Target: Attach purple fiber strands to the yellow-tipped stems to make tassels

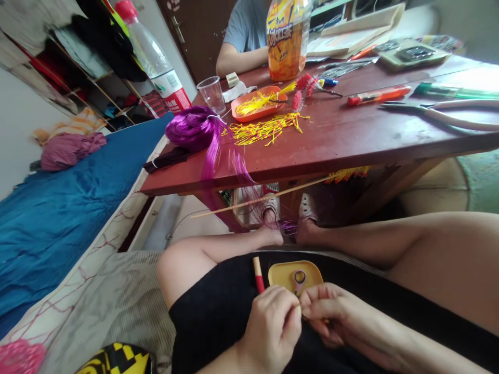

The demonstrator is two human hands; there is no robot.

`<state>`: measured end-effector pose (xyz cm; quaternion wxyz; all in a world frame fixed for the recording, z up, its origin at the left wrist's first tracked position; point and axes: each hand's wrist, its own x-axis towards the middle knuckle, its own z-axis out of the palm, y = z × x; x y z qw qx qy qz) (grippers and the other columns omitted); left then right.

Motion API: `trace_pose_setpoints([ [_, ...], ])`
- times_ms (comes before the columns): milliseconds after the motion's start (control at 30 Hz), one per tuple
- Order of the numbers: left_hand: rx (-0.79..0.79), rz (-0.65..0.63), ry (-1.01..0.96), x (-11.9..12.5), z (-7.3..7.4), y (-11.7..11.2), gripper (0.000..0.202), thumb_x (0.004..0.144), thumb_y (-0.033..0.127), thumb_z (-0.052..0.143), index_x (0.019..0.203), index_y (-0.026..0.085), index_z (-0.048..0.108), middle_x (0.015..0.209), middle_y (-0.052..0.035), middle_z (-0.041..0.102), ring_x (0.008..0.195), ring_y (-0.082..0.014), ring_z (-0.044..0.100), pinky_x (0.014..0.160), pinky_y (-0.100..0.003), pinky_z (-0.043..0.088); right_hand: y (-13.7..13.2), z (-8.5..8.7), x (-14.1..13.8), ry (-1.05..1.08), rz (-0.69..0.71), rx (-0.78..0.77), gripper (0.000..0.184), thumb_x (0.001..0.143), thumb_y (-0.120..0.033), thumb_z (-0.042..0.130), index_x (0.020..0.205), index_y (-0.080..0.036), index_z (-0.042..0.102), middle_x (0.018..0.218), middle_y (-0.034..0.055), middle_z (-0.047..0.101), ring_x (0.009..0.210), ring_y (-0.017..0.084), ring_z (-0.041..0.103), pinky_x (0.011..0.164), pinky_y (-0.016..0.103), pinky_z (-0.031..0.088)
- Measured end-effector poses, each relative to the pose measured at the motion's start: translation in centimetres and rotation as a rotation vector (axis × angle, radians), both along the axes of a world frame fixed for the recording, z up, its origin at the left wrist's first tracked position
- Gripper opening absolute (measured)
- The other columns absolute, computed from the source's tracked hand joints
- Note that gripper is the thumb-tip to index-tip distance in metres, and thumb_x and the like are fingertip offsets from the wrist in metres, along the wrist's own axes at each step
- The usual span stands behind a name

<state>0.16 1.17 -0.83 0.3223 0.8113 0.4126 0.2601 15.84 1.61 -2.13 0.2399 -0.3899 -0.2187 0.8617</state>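
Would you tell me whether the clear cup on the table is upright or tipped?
Upright: the cup stands on its base on the table, mouth upward.

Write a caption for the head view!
Left hand and right hand pinch together by a yellow tray near a red table.

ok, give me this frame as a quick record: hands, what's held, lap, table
left hand: closed on a red-and-tan stick
right hand: fingertips pinched against the left's; item too small to tell
lap: yellow tray holding a small ring-handled tool
table: purple thread bundle, yellow strands, orange tray, plastic cup
other person: forearm resting on far edge
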Motion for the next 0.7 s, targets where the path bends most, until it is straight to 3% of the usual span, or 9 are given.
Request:
trace_pose_setpoints([
  [67, -0.405, 0.186, -0.110, 0.6, 0.0, -0.2, 0.022, 0.086, 0.022, 0.040, 0.064, 0.019, 0.042, 0.058, 0.0030, 0.041, 0.054, -0.0106, 0.037, 0.052, -0.022, 0.032, 0.0, 0.4, 0.1, -0.168, -0.035, 0.224, 0.012, 0.065, -0.021, 0.062, 0.061, -0.016, 0.052, 0.048, -0.0068, 0.044, 0.043, 0.006, 0.035, 0.043, 0.018, 0.028],
  [133, -0.726, 0.336, -0.249, 1.1, 0.1, -0.3, 0.024, 0.082, 0.031, 0.046, 0.063, 0.019, 0.041, 0.057, 0.0049, 0.037, 0.053, -0.0095, 0.032, 0.050, -0.022, 0.028, -0.2, 0.8, 0.1, -0.438, -0.006, 0.600, 0.009, 0.073, -0.018, 0.058, 0.066, -0.017, 0.054, 0.057, -0.0034, 0.051, 0.050, 0.009, 0.043, 0.048, 0.020, 0.035],
  [233, -1.023, 0.498, -0.432, 1.5, 0.3, -0.2, 0.030, 0.072, 0.042, 0.055, 0.061, 0.019, 0.040, 0.053, 0.0074, 0.032, 0.050, -0.0078, 0.025, 0.047, -0.021, 0.020, -0.6, 0.7, 0.2, -0.760, 0.044, 1.237, 0.020, 0.086, -0.013, 0.041, 0.074, -0.018, 0.057, 0.068, 0.0039, 0.062, 0.058, 0.015, 0.054, 0.055, 0.025, 0.043],
  [300, -1.147, 0.550, -0.504, 1.6, 0.4, -0.1, 0.033, 0.068, 0.044, 0.059, 0.061, 0.019, 0.040, 0.051, 0.0088, 0.029, 0.048, -0.0068, 0.022, 0.046, -0.021, 0.015, -0.9, 0.4, 0.3, -0.853, 0.023, 1.520, 0.028, 0.090, -0.012, 0.033, 0.078, -0.017, 0.057, 0.071, 0.0075, 0.064, 0.060, 0.017, 0.057, 0.057, 0.027, 0.046],
  [400, -1.223, 0.578, -0.573, 1.8, 0.8, 0.1, 0.034, 0.063, 0.044, 0.064, 0.062, 0.018, 0.042, 0.051, 0.0092, 0.031, 0.048, -0.0060, 0.022, 0.046, -0.021, 0.015, -0.9, 0.1, 0.6, -0.905, 0.016, 1.691, 0.031, 0.093, -0.013, 0.028, 0.081, -0.015, 0.057, 0.069, 0.0082, 0.064, 0.058, 0.017, 0.058, 0.056, 0.028, 0.047],
  [700, -1.448, 0.537, -0.686, 1.6, 1.1, 0.7, 0.033, 0.059, 0.036, 0.068, 0.058, 0.018, 0.040, 0.045, 0.0103, 0.031, 0.042, -0.0041, 0.019, 0.043, -0.020, 0.010, 0.2, 1.7, 1.6, -0.875, 0.118, 1.934, 0.035, 0.092, -0.008, 0.023, 0.089, -0.013, 0.057, 0.066, 0.0082, 0.064, 0.057, 0.018, 0.057, 0.058, 0.029, 0.049],
])
